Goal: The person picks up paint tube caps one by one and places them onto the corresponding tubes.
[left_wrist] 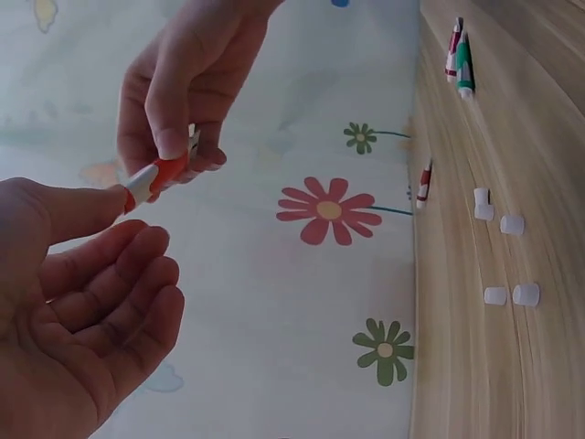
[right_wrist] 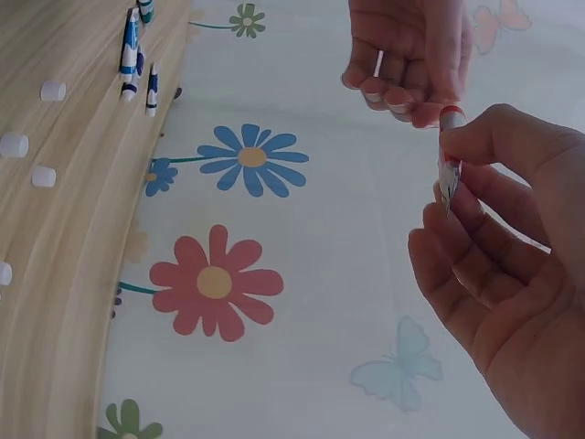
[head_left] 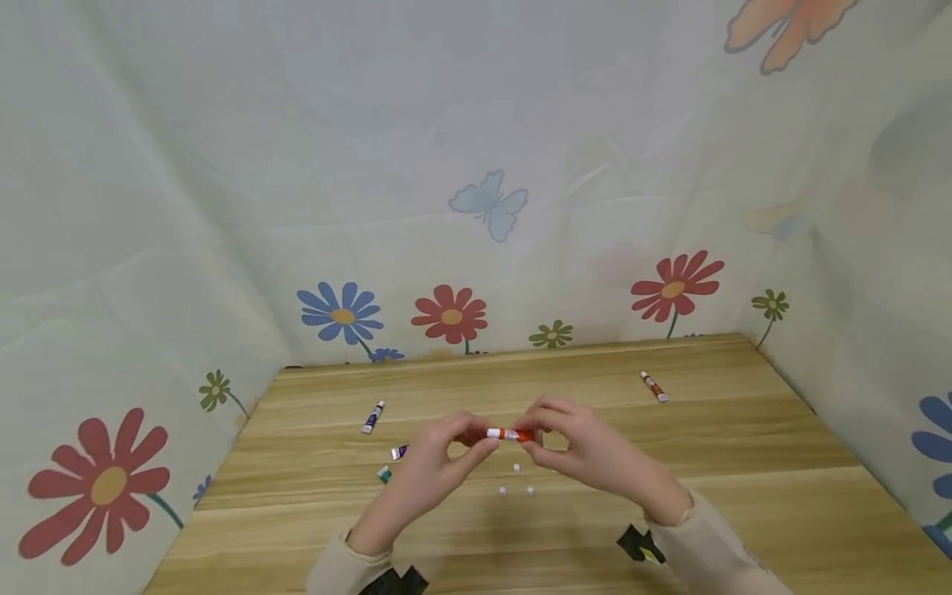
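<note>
Above the table, both hands hold a small orange-red paint tube (head_left: 516, 435) with a white cap (head_left: 492, 433). My left hand (head_left: 439, 459) has thumb and finger at the capped end, and in the left wrist view its thumb (left_wrist: 87, 212) hides the cap. Fingers of my right hand (head_left: 595, 446) pinch the tube's other end, covering part of its body. In the right wrist view the tube (right_wrist: 450, 160) shows its flat crimped end beside the right fingers. Small white caps (head_left: 516, 468) stand on the table below the hands.
On the wooden table (head_left: 744, 512), a red tube (head_left: 654, 387) lies back right. A dark blue tube (head_left: 373, 417) lies left, with a blue one (head_left: 400, 452) and a green one (head_left: 384, 474) near the left hand. Flower-printed cloth (head_left: 565, 273) encloses the back and sides.
</note>
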{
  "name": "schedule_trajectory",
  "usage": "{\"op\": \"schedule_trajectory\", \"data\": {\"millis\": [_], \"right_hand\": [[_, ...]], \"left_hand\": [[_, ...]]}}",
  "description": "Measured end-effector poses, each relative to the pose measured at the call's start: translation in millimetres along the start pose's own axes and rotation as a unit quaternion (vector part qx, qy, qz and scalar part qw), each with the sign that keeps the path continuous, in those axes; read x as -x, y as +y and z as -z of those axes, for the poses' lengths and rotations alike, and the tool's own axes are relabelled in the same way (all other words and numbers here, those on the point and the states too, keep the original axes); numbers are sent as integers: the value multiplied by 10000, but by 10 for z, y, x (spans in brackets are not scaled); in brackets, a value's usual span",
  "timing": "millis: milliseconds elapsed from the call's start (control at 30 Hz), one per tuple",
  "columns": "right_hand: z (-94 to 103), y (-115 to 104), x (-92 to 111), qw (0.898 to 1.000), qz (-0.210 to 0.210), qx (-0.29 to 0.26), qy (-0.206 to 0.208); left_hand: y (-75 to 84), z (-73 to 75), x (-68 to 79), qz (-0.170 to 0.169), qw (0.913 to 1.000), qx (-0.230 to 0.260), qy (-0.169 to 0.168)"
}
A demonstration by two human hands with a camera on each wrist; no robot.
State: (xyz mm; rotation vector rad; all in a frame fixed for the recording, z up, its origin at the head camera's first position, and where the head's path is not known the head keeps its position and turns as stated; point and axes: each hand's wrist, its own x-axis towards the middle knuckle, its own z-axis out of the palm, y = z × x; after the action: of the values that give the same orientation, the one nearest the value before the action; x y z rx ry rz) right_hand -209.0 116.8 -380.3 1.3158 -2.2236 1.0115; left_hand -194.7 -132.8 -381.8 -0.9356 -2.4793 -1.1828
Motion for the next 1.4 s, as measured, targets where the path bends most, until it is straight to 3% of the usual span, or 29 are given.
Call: {"op": "schedule_trajectory", "data": {"millis": [200, 333, 533, 667, 800, 967, 1167, 1400], "right_hand": [[1, -45, -21, 9977, 370, 546, 119], [4, -58, -19, 9969, 464, 621, 136], [-10, -50, -5, 9979, 399, 499, 54], [-22, -11, 20, 9999, 140, -35, -90], [-32, 19, 35, 9988, -84, -454, -177], [-33, 13, 30, 9992, -86, -364, -120], [-3, -61, -6, 9966, 543, 591, 166], [-8, -91, -2, 9944, 656, 814, 139]], "left_hand": [[-10, 5, -4, 258, 9992, 263, -181], [2, 7, -7, 225, 9992, 282, -179], [25, 5, -4, -355, 9989, -260, -134], [32, 4, 6, -804, 9949, -602, -60], [26, 7, 18, -1004, 9927, -673, 5], [7, 6, 22, -686, 9966, -461, -13], [11, 11, 7, -169, 9995, -123, -245], [20, 1, 9, -192, 9992, -201, -301]]}}
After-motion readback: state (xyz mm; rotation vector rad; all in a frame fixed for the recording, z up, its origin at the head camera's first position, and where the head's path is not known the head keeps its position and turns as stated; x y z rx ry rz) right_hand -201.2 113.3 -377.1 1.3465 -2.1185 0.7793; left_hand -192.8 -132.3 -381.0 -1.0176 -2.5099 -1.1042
